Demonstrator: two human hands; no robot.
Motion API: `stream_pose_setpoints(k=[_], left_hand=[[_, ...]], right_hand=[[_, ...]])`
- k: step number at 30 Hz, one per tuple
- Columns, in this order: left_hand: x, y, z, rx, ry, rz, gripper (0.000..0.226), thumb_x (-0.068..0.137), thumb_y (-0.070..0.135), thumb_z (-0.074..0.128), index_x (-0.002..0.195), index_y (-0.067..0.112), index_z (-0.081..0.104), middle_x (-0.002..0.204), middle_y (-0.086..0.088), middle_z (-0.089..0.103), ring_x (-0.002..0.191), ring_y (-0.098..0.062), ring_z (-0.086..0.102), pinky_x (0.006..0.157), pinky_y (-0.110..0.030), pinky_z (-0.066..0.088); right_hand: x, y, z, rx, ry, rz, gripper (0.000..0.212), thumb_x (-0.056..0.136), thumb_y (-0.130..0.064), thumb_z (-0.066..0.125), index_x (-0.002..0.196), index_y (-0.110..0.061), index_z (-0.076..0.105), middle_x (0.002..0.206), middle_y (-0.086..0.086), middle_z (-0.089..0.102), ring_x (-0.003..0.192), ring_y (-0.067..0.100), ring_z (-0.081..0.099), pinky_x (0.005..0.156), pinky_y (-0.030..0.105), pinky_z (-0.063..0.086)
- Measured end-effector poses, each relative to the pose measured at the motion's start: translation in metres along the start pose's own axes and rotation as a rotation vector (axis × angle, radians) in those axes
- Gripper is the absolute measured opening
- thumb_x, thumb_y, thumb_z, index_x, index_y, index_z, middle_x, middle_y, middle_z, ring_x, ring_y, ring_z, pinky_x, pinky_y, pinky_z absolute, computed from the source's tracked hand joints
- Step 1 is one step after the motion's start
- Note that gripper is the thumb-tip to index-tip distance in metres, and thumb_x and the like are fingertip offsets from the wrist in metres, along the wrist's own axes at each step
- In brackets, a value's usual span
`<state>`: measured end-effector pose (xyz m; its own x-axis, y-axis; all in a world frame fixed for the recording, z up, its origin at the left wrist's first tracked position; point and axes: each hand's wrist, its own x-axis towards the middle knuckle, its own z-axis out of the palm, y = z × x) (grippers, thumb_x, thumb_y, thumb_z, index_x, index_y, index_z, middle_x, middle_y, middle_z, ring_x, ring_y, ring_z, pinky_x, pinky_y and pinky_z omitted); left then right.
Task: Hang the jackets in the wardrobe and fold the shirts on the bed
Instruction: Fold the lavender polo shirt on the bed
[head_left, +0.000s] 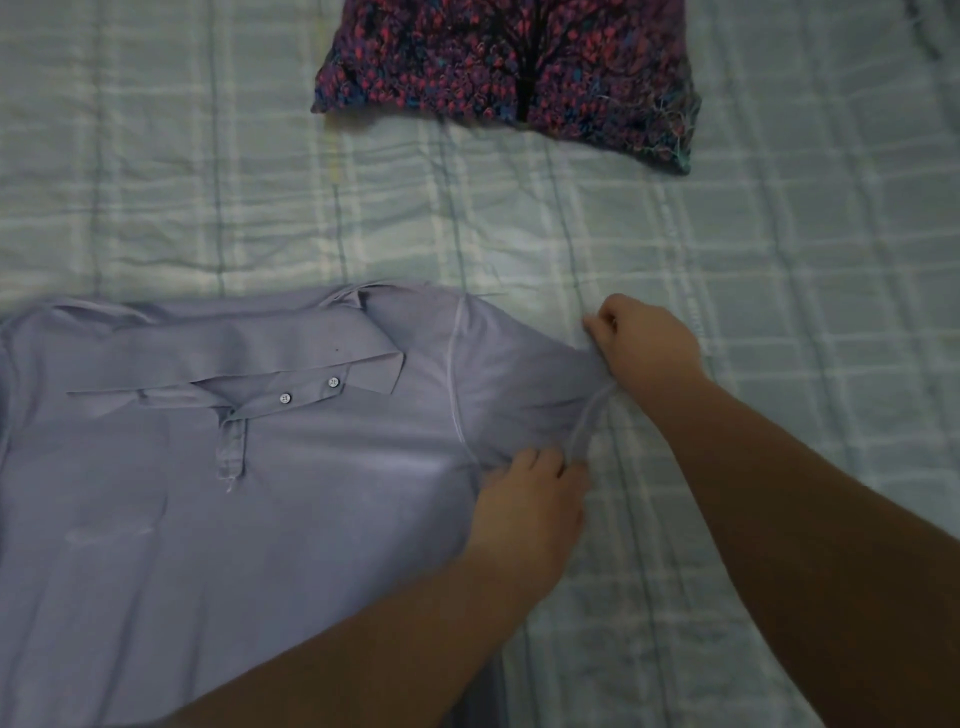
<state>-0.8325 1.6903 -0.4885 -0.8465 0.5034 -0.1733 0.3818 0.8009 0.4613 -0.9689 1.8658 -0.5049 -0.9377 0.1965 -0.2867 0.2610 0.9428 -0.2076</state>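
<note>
A lavender polo shirt (291, 499) lies spread flat on the bed, front up, with its collar and two buttons toward the far side. My right hand (644, 348) pinches the cuff edge of the shirt's right-side sleeve, pulling it outward. My left hand (530, 504) grips the lower hem of that same sleeve, near the armpit seam. Both forearms reach in from the lower right. The shirt's lower part runs out of view at the bottom.
The bed (779, 249) is covered with a pale green checked sheet. A folded knitted garment in dark purple, pink and blue (498, 67) lies at the far centre, beyond the polo shirt.
</note>
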Motion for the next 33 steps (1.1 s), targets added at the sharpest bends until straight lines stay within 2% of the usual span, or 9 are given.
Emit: stream_pose_setpoints(k=[4, 7, 9, 13, 16, 20, 23, 27, 33], left_hand=[[0.000, 0.006, 0.006, 0.062, -0.029, -0.081, 0.019, 0.075, 0.028, 0.068, 0.092, 0.021, 0.065, 0.087, -0.002, 0.060, 0.083, -0.026, 0.059, 0.069, -0.036, 0.046], [0.005, 0.013, 0.007, 0.060, -0.067, -0.177, 0.027, 0.083, 0.033, 0.061, 0.106, 0.019, 0.058, 0.099, -0.004, 0.061, 0.091, -0.026, 0.058, 0.077, -0.039, 0.044], [0.009, 0.014, 0.007, 0.054, -0.127, -0.192, 0.027, 0.089, 0.025, 0.052, 0.115, 0.018, 0.054, 0.110, -0.006, 0.060, 0.100, -0.029, 0.058, 0.081, -0.040, 0.043], [0.015, 0.015, 0.005, -0.027, -0.127, -0.124, 0.028, 0.080, 0.010, 0.062, 0.107, 0.015, 0.058, 0.101, -0.008, 0.064, 0.089, -0.032, 0.065, 0.063, -0.038, 0.045], [0.018, 0.016, 0.007, -0.071, -0.139, -0.114, 0.030, 0.082, 0.009, 0.065, 0.109, 0.015, 0.053, 0.102, -0.008, 0.060, 0.079, -0.031, 0.067, 0.051, -0.035, 0.037], [0.015, 0.011, 0.014, -0.097, -0.191, -0.163, 0.038, 0.087, 0.004, 0.056, 0.122, 0.012, 0.046, 0.117, -0.009, 0.049, 0.082, -0.034, 0.066, 0.050, -0.036, 0.035], [0.014, 0.008, 0.015, -0.086, -0.193, -0.130, 0.042, 0.088, 0.006, 0.055, 0.128, 0.010, 0.044, 0.124, -0.010, 0.043, 0.093, -0.032, 0.063, 0.058, -0.039, 0.045], [0.004, 0.003, 0.001, -0.169, -0.143, -0.186, 0.027, 0.093, 0.010, 0.050, 0.120, 0.010, 0.049, 0.122, -0.009, 0.042, 0.095, -0.030, 0.057, 0.071, -0.039, 0.050], [-0.038, -0.012, -0.026, -0.615, 0.068, -0.481, 0.010, 0.093, 0.014, 0.050, 0.097, 0.020, 0.043, 0.092, -0.001, 0.049, 0.072, -0.007, 0.044, 0.066, -0.032, 0.040]], right_hand=[[-0.020, 0.004, 0.005, 0.212, 0.094, -0.055, 0.031, 0.095, -0.048, 0.048, 0.080, -0.021, 0.054, 0.074, -0.004, 0.050, 0.078, 0.025, 0.054, 0.066, 0.032, 0.035], [-0.035, 0.007, 0.006, 0.186, -0.037, -0.134, 0.022, 0.084, -0.035, 0.067, 0.096, -0.017, 0.063, 0.094, 0.005, 0.060, 0.093, 0.026, 0.054, 0.079, 0.038, 0.047], [-0.035, 0.012, 0.008, 0.152, -0.062, -0.116, 0.013, 0.085, -0.024, 0.067, 0.092, -0.014, 0.063, 0.093, 0.008, 0.060, 0.094, 0.030, 0.055, 0.079, 0.038, 0.046], [-0.023, 0.011, 0.003, 0.355, 0.012, 0.014, 0.011, 0.092, -0.022, 0.058, 0.085, -0.019, 0.049, 0.068, -0.002, 0.051, 0.069, 0.023, 0.051, 0.062, 0.030, 0.033], [-0.017, 0.010, 0.001, 0.333, 0.033, 0.050, 0.011, 0.089, -0.029, 0.061, 0.084, -0.024, 0.052, 0.065, -0.008, 0.053, 0.061, 0.011, 0.050, 0.055, 0.025, 0.033], [-0.018, 0.011, 0.012, 0.256, -0.007, 0.154, 0.015, 0.089, -0.034, 0.064, 0.086, -0.021, 0.057, 0.077, 0.000, 0.058, 0.077, 0.024, 0.055, 0.067, 0.029, 0.036], [-0.019, 0.006, 0.014, 0.227, -0.005, 0.190, 0.019, 0.090, -0.035, 0.064, 0.084, -0.018, 0.058, 0.081, 0.007, 0.061, 0.084, 0.029, 0.058, 0.070, 0.028, 0.036], [-0.022, -0.003, -0.006, 0.248, -0.097, 0.219, 0.024, 0.091, -0.034, 0.064, 0.082, -0.013, 0.066, 0.081, 0.011, 0.064, 0.086, 0.030, 0.062, 0.069, 0.026, 0.034], [-0.049, -0.053, -0.032, 0.858, -0.123, 0.268, 0.008, 0.091, -0.019, 0.059, 0.084, -0.018, 0.063, 0.074, 0.003, 0.063, 0.061, 0.015, 0.056, 0.062, 0.034, 0.050]])
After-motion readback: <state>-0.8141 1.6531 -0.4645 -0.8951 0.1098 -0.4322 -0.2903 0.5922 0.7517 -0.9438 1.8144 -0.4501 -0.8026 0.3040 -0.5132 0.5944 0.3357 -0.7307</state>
